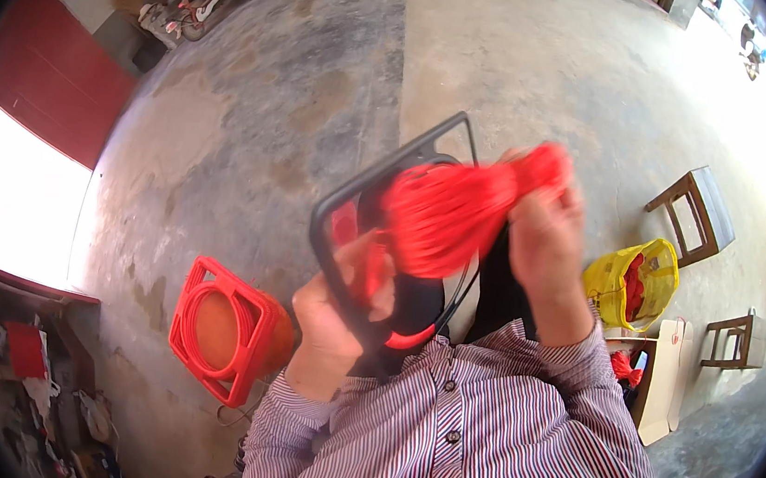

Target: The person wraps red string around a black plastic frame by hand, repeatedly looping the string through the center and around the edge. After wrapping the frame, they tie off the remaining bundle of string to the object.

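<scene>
– Your left hand [329, 325] curls round the black frame [383, 163]; the red cord bundle [446, 219], motion-blurred, is in front of it, its gathered end closed in your right hand [546, 242].
– How will they handle?
– Frame looks stiff: hold its edge. Cord seems light, soft, tangle-prone: grip the gathered end.

Motion blurs a bundle of red cord [446, 219] and the right hand [544, 235] gripping it, the strands hiding part of a black frame [391, 160]. At right, red contents [633, 289] of a yellow basket [606, 289] defy identification; the near edge crops a striped shirt [435, 450].
</scene>
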The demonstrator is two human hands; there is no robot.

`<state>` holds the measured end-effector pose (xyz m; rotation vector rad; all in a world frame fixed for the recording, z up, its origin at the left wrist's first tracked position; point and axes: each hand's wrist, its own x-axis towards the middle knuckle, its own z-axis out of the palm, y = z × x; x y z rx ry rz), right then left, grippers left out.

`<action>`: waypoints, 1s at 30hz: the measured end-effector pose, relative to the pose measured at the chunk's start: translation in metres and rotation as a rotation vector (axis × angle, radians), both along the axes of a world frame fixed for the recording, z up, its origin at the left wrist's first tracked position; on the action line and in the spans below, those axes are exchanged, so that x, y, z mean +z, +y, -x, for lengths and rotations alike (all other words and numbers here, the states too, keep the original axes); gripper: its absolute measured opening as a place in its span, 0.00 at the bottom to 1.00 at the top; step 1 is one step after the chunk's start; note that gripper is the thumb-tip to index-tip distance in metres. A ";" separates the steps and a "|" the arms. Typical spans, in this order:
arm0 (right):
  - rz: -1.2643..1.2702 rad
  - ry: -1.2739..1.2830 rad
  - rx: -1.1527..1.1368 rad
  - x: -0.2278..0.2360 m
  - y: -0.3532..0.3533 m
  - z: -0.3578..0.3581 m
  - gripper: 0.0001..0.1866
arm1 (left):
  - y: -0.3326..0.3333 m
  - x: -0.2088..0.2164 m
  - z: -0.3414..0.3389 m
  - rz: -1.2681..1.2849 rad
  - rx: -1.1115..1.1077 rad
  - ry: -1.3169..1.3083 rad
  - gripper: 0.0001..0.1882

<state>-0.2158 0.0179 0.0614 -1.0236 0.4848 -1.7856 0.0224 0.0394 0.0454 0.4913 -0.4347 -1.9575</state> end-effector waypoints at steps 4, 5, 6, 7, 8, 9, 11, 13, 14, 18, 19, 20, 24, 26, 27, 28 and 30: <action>0.075 -0.413 0.142 0.021 -0.011 0.049 0.15 | -0.010 -0.017 -0.034 0.175 -0.017 -0.057 0.22; 0.035 -0.514 0.185 0.015 -0.010 0.059 0.17 | -0.010 -0.019 -0.039 0.145 0.007 -0.044 0.21; -0.009 -0.615 0.227 0.000 -0.009 0.076 0.18 | -0.008 -0.021 -0.041 0.113 0.030 -0.030 0.19; -0.150 -0.889 0.250 -0.059 -0.020 0.121 0.18 | -0.004 -0.016 -0.037 0.070 0.066 -0.031 0.16; -0.159 -0.892 0.260 -0.071 -0.022 0.113 0.18 | -0.004 -0.018 -0.037 0.065 0.078 -0.034 0.16; -0.152 -0.659 0.444 -0.078 -0.019 0.099 0.17 | -0.004 -0.019 -0.037 0.058 0.084 -0.022 0.14; -0.378 -0.332 0.417 -0.093 -0.008 0.076 0.15 | -0.005 -0.015 -0.036 0.040 0.082 -0.014 0.12; -0.602 0.040 0.139 -0.103 0.000 0.049 0.15 | -0.007 -0.018 -0.041 0.045 -0.031 0.025 0.12; -0.587 0.318 0.059 -0.104 0.003 0.032 0.16 | -0.008 -0.019 -0.043 0.049 -0.149 0.067 0.14; -0.418 1.336 -0.102 -0.100 0.010 -0.020 0.27 | -0.005 -0.007 -0.037 0.071 -0.298 -0.055 0.20; -0.434 1.404 -0.107 -0.091 0.005 -0.027 0.28 | -0.003 0.004 -0.027 0.103 -0.208 -0.172 0.22; -0.442 1.404 -0.121 -0.085 -0.002 -0.029 0.28 | 0.001 0.015 -0.017 0.136 -0.117 -0.288 0.24; -0.340 0.839 -0.014 -0.065 -0.034 -0.034 0.28 | 0.015 0.023 0.009 0.233 -0.012 -0.350 0.24; -0.253 0.336 0.188 -0.022 -0.029 -0.054 0.25 | 0.023 0.017 0.010 0.118 -0.133 -0.234 0.26; -0.324 0.273 0.371 -0.013 -0.030 -0.056 0.21 | 0.025 0.019 0.012 0.048 -0.180 -0.109 0.25; -0.393 0.208 0.550 -0.003 -0.030 -0.055 0.17 | 0.024 0.025 0.016 -0.020 -0.230 0.017 0.25; -0.219 0.324 0.584 0.003 -0.030 -0.054 0.17 | 0.018 0.026 0.025 -0.052 -0.281 0.145 0.24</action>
